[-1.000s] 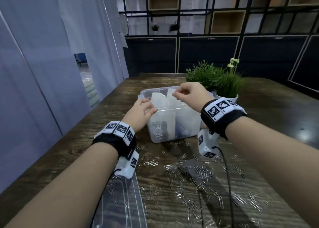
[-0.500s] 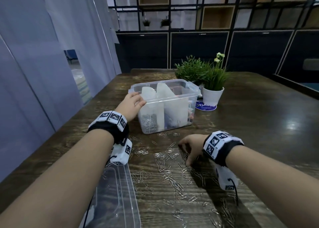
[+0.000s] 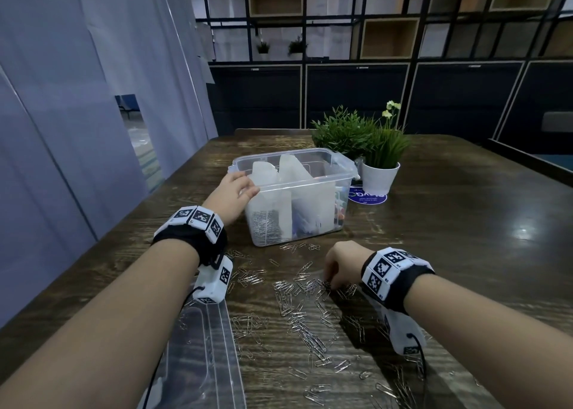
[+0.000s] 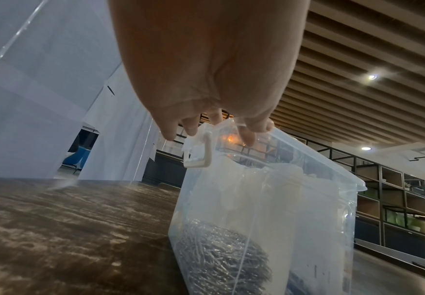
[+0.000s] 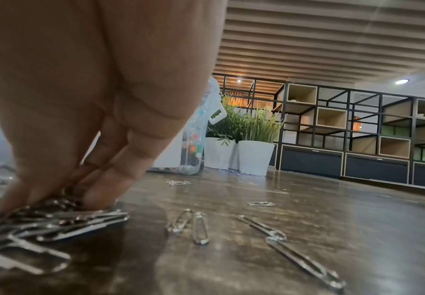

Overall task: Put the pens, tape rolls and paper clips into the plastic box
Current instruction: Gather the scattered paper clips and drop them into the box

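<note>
A clear plastic box (image 3: 313, 183) stands open on the dark wooden table. Its left compartment holds a heap of paper clips (image 3: 266, 229), which also shows through the wall in the left wrist view (image 4: 218, 259). Coloured small items (image 3: 339, 210) lie at the box's right end. My left hand (image 3: 238, 188) grips the box's left rim beside the white latch, fingers curled over the edge (image 4: 206, 127). Several loose paper clips (image 3: 307, 334) are scattered in front of the box. My right hand (image 3: 333, 277) is down on them, fingertips pinching a bunch of clips (image 5: 55, 199).
The box's clear lid (image 3: 198, 346) lies flat at the near left, under my left forearm. Two potted plants (image 3: 381, 173) and a round blue sticker (image 3: 367, 198) sit just right of the box. A pale curtain (image 3: 62, 129) runs along the table's left side.
My right hand came down from above the box to the table and now pinches into the clip pile. The left hand stayed on the box's rim.
</note>
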A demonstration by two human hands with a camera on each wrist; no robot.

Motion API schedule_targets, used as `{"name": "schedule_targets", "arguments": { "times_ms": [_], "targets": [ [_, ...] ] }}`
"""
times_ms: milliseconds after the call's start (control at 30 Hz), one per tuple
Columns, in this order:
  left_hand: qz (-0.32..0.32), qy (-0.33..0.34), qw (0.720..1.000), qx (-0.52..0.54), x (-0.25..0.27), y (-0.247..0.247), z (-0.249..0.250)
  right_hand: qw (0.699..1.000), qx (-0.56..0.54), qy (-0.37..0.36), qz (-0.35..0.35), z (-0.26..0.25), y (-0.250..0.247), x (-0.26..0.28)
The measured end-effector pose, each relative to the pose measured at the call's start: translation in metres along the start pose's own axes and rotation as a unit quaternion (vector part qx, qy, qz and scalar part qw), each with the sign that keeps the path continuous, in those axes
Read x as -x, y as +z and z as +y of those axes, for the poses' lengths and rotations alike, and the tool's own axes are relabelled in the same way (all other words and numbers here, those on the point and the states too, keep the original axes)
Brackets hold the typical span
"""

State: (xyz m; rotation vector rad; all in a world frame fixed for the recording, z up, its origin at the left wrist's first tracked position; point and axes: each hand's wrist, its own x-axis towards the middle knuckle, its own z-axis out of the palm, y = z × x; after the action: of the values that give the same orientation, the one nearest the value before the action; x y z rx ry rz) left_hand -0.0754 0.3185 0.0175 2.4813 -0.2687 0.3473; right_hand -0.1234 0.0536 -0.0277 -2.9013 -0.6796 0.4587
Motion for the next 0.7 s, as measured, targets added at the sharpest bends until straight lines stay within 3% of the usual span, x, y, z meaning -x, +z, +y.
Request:
{"name": "schedule_targets", "arguments": {
  "times_ms": [233,367,533,700],
  "targets": [
    [0.002,0.0,1.0,0.003,0.002,-0.001,0.002,0.999,-0.023,-0.012,0.036,0.004,-0.008,0.005],
    [0.003,0.002,1.0,0.003,0.003,-0.001,0.002,0.993,-0.058,-0.022,0.104,-0.008,-0.044,0.002],
    [0.011,0.009,1.0,0.016,0.002,0.001,0.0,0.961,-0.18,-0.065,0.202,-0.041,-0.113,-0.013],
    [0.013,0.011,1.0,0.021,-0.001,0.003,-0.003,0.932,-0.209,-0.084,0.285,-0.073,-0.15,-0.052]
  ]
}}
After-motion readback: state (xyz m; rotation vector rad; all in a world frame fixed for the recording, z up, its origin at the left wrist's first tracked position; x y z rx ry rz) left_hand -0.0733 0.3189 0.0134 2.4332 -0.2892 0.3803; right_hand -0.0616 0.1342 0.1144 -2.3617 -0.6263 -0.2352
